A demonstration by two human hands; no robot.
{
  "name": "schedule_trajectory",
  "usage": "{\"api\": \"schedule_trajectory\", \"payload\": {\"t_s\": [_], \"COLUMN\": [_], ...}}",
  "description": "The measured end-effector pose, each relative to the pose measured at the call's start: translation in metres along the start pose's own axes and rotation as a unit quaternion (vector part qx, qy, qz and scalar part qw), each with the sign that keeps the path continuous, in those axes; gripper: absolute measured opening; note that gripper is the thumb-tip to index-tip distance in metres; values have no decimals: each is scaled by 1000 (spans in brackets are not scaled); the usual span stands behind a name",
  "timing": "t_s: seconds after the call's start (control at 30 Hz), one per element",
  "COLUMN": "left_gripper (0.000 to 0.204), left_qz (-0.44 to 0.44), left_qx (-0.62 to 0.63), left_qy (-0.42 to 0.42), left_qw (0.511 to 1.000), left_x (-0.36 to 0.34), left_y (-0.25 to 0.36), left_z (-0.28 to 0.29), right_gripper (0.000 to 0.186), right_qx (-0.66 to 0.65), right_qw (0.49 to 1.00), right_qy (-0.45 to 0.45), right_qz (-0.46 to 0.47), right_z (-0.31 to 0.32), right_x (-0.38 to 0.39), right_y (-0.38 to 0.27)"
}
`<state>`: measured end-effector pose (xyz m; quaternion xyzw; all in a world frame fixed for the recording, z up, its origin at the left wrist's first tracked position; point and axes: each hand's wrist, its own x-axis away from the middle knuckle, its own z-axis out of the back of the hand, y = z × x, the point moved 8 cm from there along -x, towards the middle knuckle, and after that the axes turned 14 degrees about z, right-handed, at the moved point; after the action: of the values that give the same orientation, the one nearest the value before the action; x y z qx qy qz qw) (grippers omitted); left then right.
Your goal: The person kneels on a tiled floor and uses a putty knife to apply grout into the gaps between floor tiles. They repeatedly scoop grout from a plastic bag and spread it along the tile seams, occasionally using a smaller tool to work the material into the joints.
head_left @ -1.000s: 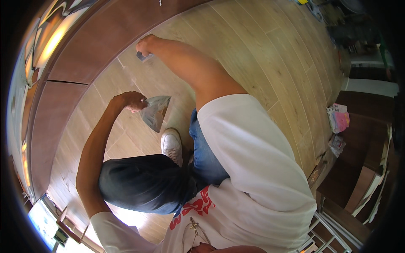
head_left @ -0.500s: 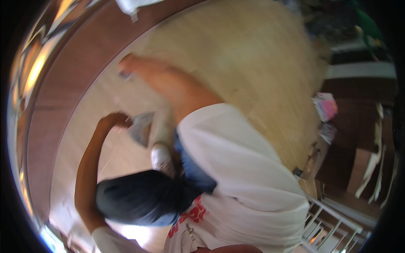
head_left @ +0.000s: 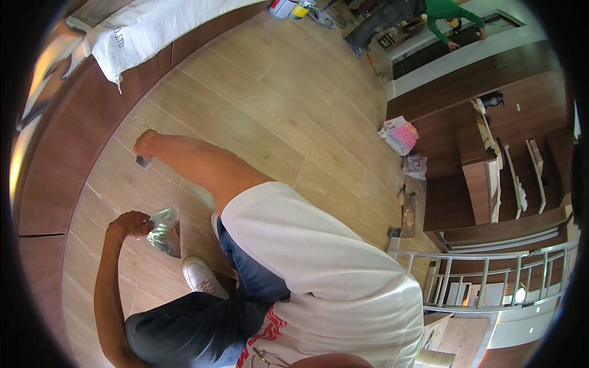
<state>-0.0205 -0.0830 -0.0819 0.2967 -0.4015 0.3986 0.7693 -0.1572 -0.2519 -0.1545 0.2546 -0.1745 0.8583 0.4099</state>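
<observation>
Right arm extends forward and across to the left; the right hand (head_left: 145, 141) is low at the floor (head_left: 294, 110), its fingers closed around a small dark block (head_left: 145, 162), whose lower edge is at or near the planks. Left arm is bent at the elbow; the left hand (head_left: 127, 225) grips one end of a shiny grey piece (head_left: 164, 234), fan-shaped, material not determinable. That piece lies between the left hand and a white shoe (head_left: 199, 275), near the shoe.

A brown panel (head_left: 58, 184) bounds the left side, its base edge near the right hand; a white sack (head_left: 141, 40) drapes over its top. To the right, planks extend to brown shelving (head_left: 478, 190) and a metal ladder (head_left: 482, 283), both well apart from the hands.

Containers: a white can (head_left: 282, 7) and a yellow can (head_left: 302, 9) at the far end, contents not visible; a pink-and-white bag (head_left: 402, 135) beside a clear bag (head_left: 415, 164), contents not identifiable.
</observation>
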Motion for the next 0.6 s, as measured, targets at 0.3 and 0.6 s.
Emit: {"api": "schedule_trajectory", "payload": {"t_s": [0.3, 0.6], "left_gripper": [38, 41], "left_qz": [43, 25], "left_qx": [-10, -11], "left_qy": [-22, -25], "left_qw": [999, 999], "left_x": [8, 6], "left_y": [-8, -6], "left_z": [-7, -12], "right_gripper": [29, 28], "right_qx": [-4, 1], "right_qw": [998, 997], "right_qy": [24, 41], "right_qz": [51, 70], "right_z": [17, 22], "right_x": [-11, -8], "right_y": [-33, -37]}}
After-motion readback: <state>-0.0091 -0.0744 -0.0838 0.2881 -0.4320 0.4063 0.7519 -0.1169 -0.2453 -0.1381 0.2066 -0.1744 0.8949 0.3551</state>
